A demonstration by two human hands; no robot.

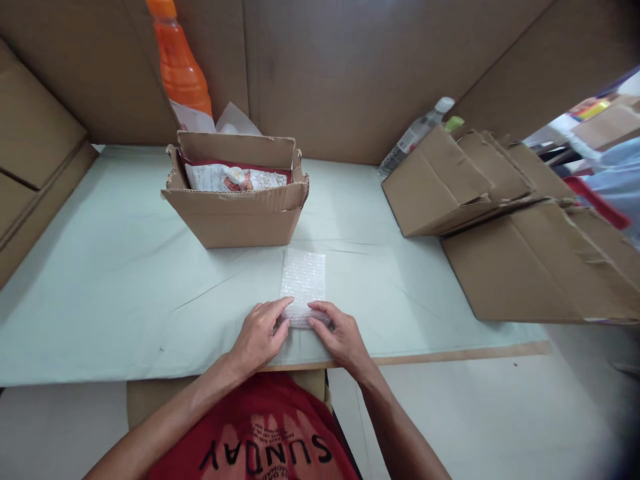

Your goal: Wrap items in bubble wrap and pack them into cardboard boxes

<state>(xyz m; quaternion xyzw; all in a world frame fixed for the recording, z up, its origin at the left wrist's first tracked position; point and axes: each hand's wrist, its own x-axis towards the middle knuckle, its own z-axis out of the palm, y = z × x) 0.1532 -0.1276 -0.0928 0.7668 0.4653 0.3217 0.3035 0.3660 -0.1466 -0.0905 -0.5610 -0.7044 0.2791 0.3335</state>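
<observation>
From where I stand, the left grip (pixel 261 331) and right grip (pixel 344 335) pinch narrowly on the near end of the bubble-wrap sheet (pixel 303 275), seemingly to keep it even; it lies on the counter (pixel 125 267), before the open cardboard box (pixel 240 227)

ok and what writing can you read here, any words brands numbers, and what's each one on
"SUNDAY": on the red shirt, upside down in this view.
Smaller lines beside it on the shirt: too small to read.
Print on the packet in the cardboard box: too blurred to read.
Label on the clear bottle: too small to read.
Bubble wrap: no writing visible.
</observation>
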